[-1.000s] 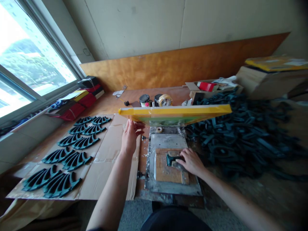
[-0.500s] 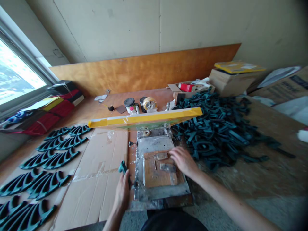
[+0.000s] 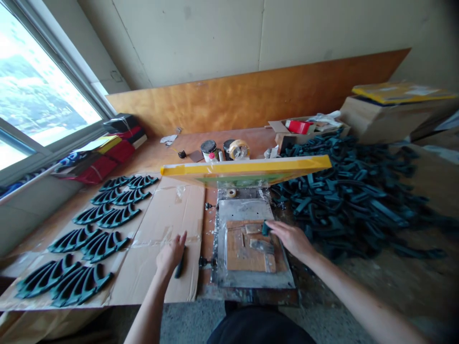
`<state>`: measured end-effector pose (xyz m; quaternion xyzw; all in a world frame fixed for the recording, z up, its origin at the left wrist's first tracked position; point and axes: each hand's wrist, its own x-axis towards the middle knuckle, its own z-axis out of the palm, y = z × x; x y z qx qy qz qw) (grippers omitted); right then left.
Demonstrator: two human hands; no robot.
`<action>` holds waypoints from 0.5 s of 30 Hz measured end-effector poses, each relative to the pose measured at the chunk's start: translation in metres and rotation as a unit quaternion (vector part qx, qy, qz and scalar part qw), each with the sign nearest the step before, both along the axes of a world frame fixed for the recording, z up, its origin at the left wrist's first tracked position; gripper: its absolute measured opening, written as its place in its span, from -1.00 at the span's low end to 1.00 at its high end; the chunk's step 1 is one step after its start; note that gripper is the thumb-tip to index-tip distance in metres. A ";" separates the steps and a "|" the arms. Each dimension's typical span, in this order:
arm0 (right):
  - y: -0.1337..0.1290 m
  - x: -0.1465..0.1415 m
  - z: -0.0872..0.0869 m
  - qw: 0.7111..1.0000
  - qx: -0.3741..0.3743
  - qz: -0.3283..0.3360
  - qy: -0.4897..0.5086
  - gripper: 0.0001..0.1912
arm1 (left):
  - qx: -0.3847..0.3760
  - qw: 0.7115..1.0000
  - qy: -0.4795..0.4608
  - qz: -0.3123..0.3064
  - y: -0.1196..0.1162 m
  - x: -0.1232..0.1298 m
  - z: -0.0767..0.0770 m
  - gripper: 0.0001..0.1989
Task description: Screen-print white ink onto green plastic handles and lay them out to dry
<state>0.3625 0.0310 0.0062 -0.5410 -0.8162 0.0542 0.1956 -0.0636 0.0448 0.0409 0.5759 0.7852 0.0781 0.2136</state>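
Glass comes first: a bright window (image 3: 39,91) in the left wall, with red bundles (image 3: 124,152) stacked below its sill. Nearer me, dark green curved pieces (image 3: 103,248) lie fanned out in paired rows on a cardboard sheet (image 3: 154,220). Over that sheet's right part is the worker's left hand (image 3: 170,255), fingers loosely extended and gripping nothing I can see. One dark strip (image 3: 180,264) lies on the cardboard just beside it; I can't tell whether they touch.

Next, beyond a strip of bare tabletop, comes a scuffed metal plate (image 3: 245,209) bearing a wooden block (image 3: 236,258) with smaller blocks on it. A yellow-edged frame (image 3: 247,165) stands tilted up over the plate's far end, with a jar (image 3: 208,149) and a tape roll (image 3: 239,150) behind it.

At the block's far right corner, the right hand (image 3: 292,236) pinches a small green part (image 3: 266,228) at its fingertips, mostly hidden. Right of that sprawls a heap (image 3: 333,205) of similar loose parts, with a carton (image 3: 380,119) behind.
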 end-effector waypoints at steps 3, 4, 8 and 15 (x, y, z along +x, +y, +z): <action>-0.003 -0.051 -0.001 0.996 -0.006 0.083 -0.016 -0.60 | 0.112 0.985 -0.132 -0.013 0.032 0.035 0.048 -0.47; -0.002 -0.060 0.000 0.995 -0.001 0.094 -0.034 -0.62 | 0.163 0.965 -0.204 -0.005 0.041 0.047 0.066 -0.44; 0.004 -0.071 0.008 0.992 0.021 0.107 -0.059 -0.74 | 0.343 0.833 -0.433 0.021 0.062 0.088 0.130 -0.50; -0.007 -0.084 0.006 0.977 -0.033 0.207 -0.033 -0.35 | 0.342 0.811 -0.473 0.037 0.062 0.103 0.154 -0.50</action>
